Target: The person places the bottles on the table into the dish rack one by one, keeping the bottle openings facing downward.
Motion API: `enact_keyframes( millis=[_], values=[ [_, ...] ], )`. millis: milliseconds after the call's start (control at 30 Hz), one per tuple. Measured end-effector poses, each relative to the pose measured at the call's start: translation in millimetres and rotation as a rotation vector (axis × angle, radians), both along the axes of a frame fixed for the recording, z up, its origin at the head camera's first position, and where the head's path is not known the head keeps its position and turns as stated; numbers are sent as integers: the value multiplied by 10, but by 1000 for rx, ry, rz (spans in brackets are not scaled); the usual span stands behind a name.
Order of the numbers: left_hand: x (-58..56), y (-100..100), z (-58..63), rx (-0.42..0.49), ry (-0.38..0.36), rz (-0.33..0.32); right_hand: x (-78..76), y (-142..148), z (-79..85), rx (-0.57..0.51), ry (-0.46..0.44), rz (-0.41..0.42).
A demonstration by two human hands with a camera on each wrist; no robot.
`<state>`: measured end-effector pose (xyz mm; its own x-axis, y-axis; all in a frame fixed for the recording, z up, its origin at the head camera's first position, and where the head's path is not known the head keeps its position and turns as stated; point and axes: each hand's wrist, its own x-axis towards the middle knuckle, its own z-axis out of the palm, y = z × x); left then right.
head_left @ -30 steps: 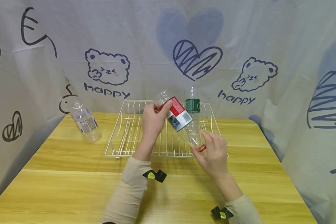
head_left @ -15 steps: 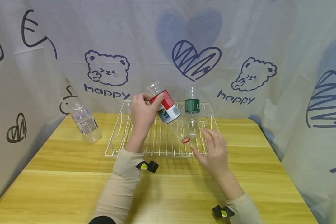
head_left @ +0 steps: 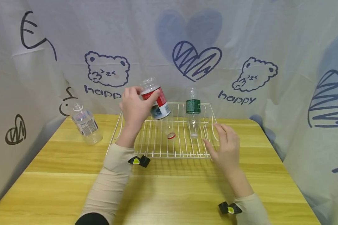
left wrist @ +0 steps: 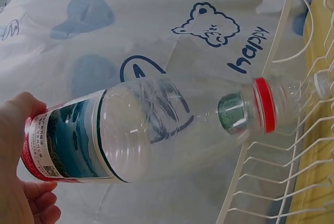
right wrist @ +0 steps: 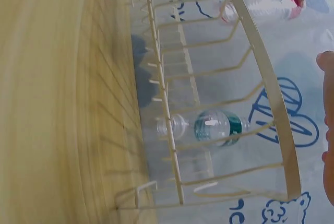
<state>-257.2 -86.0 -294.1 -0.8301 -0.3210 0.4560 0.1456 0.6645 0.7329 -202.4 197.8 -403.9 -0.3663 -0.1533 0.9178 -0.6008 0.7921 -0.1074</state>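
My left hand (head_left: 136, 104) grips a clear plastic bottle (head_left: 155, 103) round its red and white label near the base. That bottle is tilted bottom-up, its neck with the red ring pointing down over the white wire dish rack (head_left: 160, 153). In the left wrist view the bottle (left wrist: 156, 130) spans the frame, neck towards the rack wires. A second clear bottle (head_left: 193, 107), green-labelled, stands neck-down in the rack's right part. Beside the rack's right front corner is my right hand (head_left: 226, 147), fingers spread apart from the thumb, holding nothing.
Left of the rack, a third clear bottle (head_left: 87, 125) without a visible cap stands upright on the wooden table (head_left: 169, 190). Behind the rack hangs a pale curtain (head_left: 152, 37) with bear and heart drawings.
My left hand has carried the red-labelled bottle leftwards and slightly up, turning it closer to vertical. My right hand has let go of its neck end and drawn away to the right.
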Motion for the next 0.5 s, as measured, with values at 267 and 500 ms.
enact_keyframes(
  millis=[267,500],
  values=[
    [-30,2,100,-54,4,5,-46,115,-23,21,-120,-62],
    [-67,56,161,-129,-5,-12,-81,221,-75,80,-322,-122]
  ],
)
